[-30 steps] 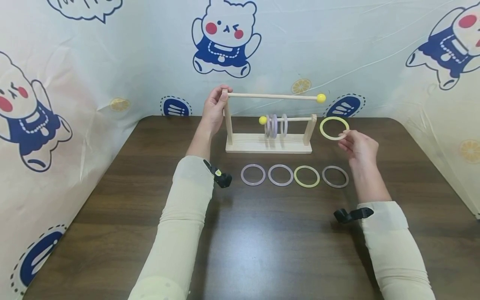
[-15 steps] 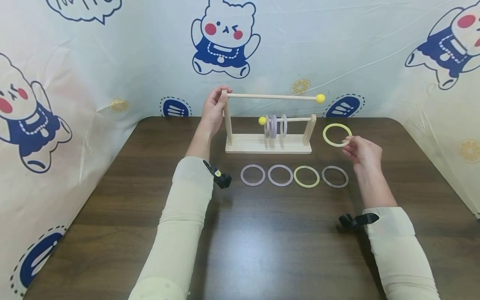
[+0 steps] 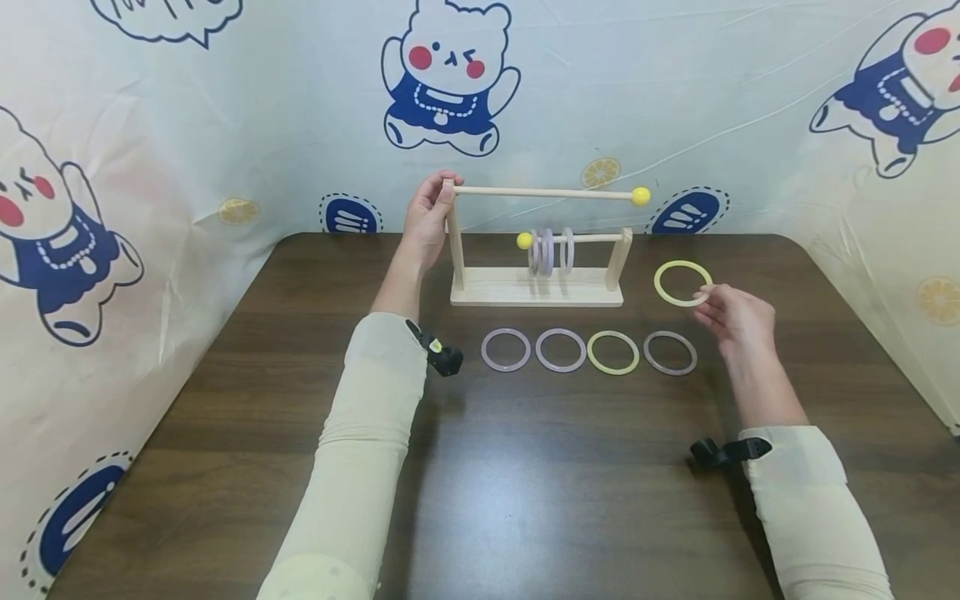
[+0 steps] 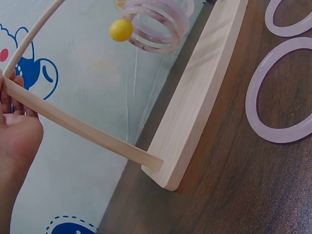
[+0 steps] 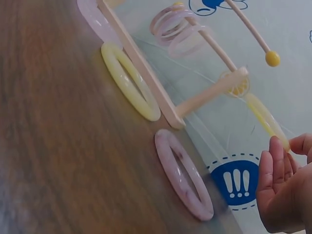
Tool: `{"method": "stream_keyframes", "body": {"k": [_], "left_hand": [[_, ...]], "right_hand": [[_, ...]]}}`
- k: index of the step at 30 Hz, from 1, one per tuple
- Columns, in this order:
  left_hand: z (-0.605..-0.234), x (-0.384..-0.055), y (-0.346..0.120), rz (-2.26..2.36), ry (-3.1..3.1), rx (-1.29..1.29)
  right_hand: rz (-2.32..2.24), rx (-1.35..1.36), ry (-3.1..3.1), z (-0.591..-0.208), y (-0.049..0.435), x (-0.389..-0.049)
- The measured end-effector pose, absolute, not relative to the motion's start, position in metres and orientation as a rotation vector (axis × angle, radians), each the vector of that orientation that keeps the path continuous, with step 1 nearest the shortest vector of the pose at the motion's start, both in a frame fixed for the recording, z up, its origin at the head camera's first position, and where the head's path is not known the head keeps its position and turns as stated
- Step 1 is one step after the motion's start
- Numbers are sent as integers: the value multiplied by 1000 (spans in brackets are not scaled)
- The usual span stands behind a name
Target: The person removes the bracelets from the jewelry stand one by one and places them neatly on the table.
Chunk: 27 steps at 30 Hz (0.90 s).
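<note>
Moved: since the earlier head view, your right hand (image 3: 738, 321) and the held ring (image 3: 683, 264) have shifted right and slightly down the frame, away from the rack (image 3: 536, 297); your left hand (image 3: 427, 218) has stayed put.
Backdrop (image 3: 300, 125): fills the top and sides of the frame.
Table (image 3: 480, 500): across the middle and bottom, its far edge just behind the rack.
Rack: upper middle, standing upright on the table; upper rod (image 3: 543, 192) free to the right, lower rod (image 3: 597, 238) free to the left.
Left hand: gripping the top of the left post (image 3: 456, 246), thumb in front.
Right hand: right of centre, pinching the held ring at its lower right.
Held ring: yellow, raised off the table, right of the right post (image 3: 618, 258), not touching it.
Row: below the rack, mid-frame, lie a purple ring (image 3: 506, 369), a second purple ring (image 3: 561, 370), a yellow ring (image 3: 613, 372) and, nearest your right hand, a mottled ring (image 3: 671, 372).
Hung rings (image 3: 548, 254): several, purple, on the lower rod, bunched toward the lower ball (image 3: 525, 240); overlap hides the count.
Risk: your pinch takes only one edge, so a knock on the upper ball (image 3: 641, 196) could twist the held ring loose; a pull on the left post could tip the rack and let the hung rings slide off the lower rod's free end.
Room: little behind the rack; more below the row and toward the table's right edge.
</note>
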<state>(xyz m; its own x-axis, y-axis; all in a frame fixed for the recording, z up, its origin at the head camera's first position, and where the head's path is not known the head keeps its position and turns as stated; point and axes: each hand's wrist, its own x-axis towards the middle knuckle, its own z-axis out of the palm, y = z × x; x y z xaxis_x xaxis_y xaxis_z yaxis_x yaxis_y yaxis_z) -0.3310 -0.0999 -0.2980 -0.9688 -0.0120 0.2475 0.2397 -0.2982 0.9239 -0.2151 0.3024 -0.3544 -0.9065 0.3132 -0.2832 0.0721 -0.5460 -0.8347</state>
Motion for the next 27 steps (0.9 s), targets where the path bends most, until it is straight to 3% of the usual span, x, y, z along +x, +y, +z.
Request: {"method": "stream_keyframes", "body": {"k": [27], "left_hand": [[-299,-332,-100,-2407,-1738,-298]], "right_hand": [[2581,-582,-1573,-366,322,-198]]}}
